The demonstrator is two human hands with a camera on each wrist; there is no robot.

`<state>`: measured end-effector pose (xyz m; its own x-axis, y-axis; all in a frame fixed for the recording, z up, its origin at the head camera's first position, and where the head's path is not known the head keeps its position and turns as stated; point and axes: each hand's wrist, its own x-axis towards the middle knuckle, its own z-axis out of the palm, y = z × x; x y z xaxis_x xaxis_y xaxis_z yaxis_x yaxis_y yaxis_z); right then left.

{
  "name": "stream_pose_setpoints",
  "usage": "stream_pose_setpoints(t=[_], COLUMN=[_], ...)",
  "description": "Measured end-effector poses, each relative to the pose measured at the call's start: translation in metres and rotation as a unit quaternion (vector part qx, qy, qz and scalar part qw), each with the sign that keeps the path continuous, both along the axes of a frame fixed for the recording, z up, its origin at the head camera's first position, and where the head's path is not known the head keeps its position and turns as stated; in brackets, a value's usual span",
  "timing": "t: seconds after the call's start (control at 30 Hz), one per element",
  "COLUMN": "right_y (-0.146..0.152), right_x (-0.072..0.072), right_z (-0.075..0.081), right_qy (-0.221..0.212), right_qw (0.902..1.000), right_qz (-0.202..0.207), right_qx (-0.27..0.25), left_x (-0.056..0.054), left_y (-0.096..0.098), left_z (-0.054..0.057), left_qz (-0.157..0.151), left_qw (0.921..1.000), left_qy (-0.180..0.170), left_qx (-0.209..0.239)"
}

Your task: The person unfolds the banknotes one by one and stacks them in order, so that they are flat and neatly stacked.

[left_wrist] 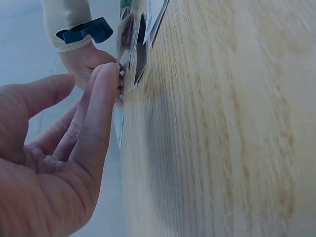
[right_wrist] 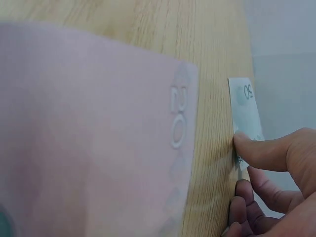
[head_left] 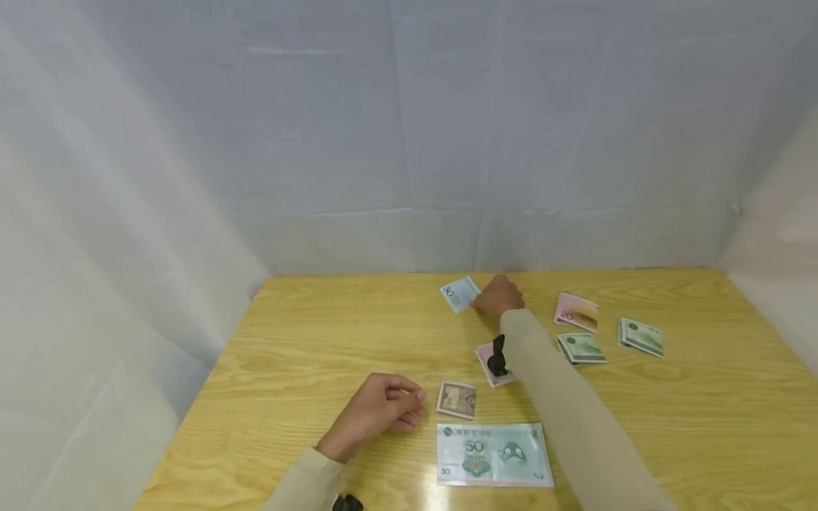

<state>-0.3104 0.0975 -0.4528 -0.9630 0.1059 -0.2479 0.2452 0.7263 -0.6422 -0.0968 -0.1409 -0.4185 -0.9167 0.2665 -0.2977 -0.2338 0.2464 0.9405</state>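
At the back of the table my right hand (head_left: pixel 500 297) pinches the near right corner of a pale blue 50 banknote (head_left: pixel 459 294). In the right wrist view the thumb (right_wrist: pixel 254 150) lies on this note's edge, fingers curled below. Beneath my right wrist is a pink 20 banknote (right_wrist: pixel 98 128), large in that view and partly hidden in the head view. My left hand (head_left: pixel 382 410), its fingers loosely bent around nothing, hovers left of a small brown folded banknote (head_left: pixel 456 400). A flat green-and-white 50 banknote (head_left: pixel 495 455) with a cartoon bird lies nearest me.
Farther right lie a folded pink 20 banknote (head_left: pixel 577 312) and two folded green banknotes, one nearer (head_left: pixel 580 348) and one to its right (head_left: pixel 641 336). Pale sheeting (head_left: pixel 409 142) hangs behind the wooden table (head_left: pixel 307 333) and along its sides.
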Motion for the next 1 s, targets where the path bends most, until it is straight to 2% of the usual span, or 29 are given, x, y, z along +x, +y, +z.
stream_pose_setpoints(t=[0.17, 0.4, 0.53, 0.77, 1.0], right_y=[0.002, 0.014, 0.023, 0.036, 0.052], right_x=[0.005, 0.009, 0.010, 0.017, 0.031], right_z=[0.004, 0.010, 0.011, 0.017, 0.027], right_qy=[0.008, 0.040, 0.054, 0.062, 0.057], right_qw=[0.9999, 0.9984, 0.9956, 0.9779, 0.9613], right_qz=[0.004, 0.011, 0.029, 0.043, 0.057], right_qx=[-0.006, -0.039, -0.070, -0.195, -0.263], left_x=[0.000, -0.001, -0.002, -0.005, -0.005], left_y=[0.001, 0.001, -0.001, 0.000, 0.003], left_z=[0.001, 0.000, -0.001, 0.000, -0.002], left_qz=[0.000, -0.009, -0.013, -0.019, -0.017], left_qw=[1.0000, 0.9999, 0.9999, 0.9997, 0.9997], left_qy=[-0.002, 0.003, 0.005, 0.008, 0.008], left_qx=[-0.003, 0.006, 0.008, 0.012, 0.015])
